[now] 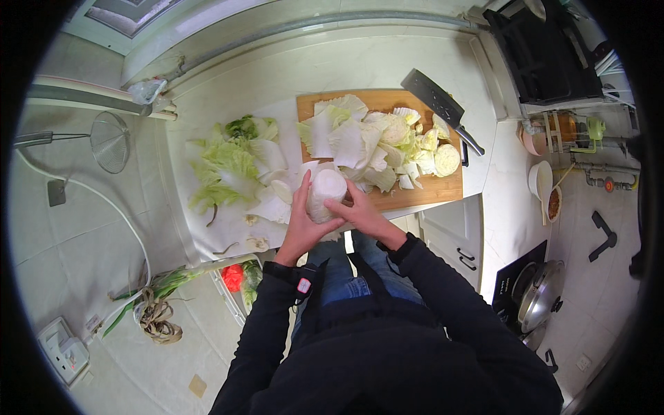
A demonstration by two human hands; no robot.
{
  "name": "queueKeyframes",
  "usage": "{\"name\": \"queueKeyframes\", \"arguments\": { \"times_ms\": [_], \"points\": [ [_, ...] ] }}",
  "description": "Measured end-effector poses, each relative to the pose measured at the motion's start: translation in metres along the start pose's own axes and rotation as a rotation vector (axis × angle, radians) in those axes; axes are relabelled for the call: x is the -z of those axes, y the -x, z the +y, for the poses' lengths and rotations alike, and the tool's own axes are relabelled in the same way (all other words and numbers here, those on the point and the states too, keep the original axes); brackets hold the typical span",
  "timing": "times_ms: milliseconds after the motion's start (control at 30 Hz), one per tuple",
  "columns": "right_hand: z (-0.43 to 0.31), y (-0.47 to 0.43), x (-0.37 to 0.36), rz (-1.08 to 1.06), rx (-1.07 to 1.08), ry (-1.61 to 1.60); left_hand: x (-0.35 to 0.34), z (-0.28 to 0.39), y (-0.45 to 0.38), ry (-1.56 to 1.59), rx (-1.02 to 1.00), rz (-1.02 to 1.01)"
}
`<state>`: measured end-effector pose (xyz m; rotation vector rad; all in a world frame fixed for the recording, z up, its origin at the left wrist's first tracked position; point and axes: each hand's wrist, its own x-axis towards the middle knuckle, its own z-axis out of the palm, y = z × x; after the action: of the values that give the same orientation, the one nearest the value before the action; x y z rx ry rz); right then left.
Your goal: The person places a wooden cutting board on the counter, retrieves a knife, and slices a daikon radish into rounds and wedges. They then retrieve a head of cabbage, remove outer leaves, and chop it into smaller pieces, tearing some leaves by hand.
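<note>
A white, roughly cylindrical chunk [328, 191], seemingly the thick stalk part of a Chinese cabbage, is held between both hands near the counter's front edge. My left hand [306, 220] wraps its left side, and my right hand [363, 211] grips it from the right with the fingertips. Just beyond, a wooden cutting board [441, 193] bears a heap of cut cabbage pieces [381, 140]. A cleaver [436, 98] lies across the board's far right corner, its black handle past the edge. To the left, loose cabbage leaves [228, 166] lie on the white counter.
Small scraps [258, 243] lie along the counter's front left. Leeks [179, 280] stick out at lower left beside a drawer [228, 298] holding vegetables. A wire strainer [110, 142] hangs on the left wall. At right are a white bowl [540, 179] and a lidded pot [542, 295].
</note>
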<state>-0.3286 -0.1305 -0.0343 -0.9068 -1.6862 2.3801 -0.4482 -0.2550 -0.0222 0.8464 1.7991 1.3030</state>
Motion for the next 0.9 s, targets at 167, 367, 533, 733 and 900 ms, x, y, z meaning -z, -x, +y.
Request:
{"name": "queueKeyframes", "arguments": {
  "times_ms": [167,367,533,733,900],
  "points": [
    [0.000,0.008,0.019,-0.081,-0.093,0.102,0.011,0.000,-0.005,0.198,0.210,-0.113],
    [-0.012,0.007,0.010,-0.004,0.167,0.596,0.003,0.000,-0.008,0.382,0.259,-0.075],
    [-0.019,0.002,0.004,0.025,0.139,0.682,0.004,-0.007,0.010,0.423,0.246,0.091],
    [-0.006,-0.007,0.002,0.231,0.223,0.572,0.030,-0.015,0.027,0.863,0.552,0.183],
    [-0.001,-0.034,0.014,0.333,0.152,0.638,0.038,-0.024,0.029,1.283,0.262,0.044]
  ]
}}
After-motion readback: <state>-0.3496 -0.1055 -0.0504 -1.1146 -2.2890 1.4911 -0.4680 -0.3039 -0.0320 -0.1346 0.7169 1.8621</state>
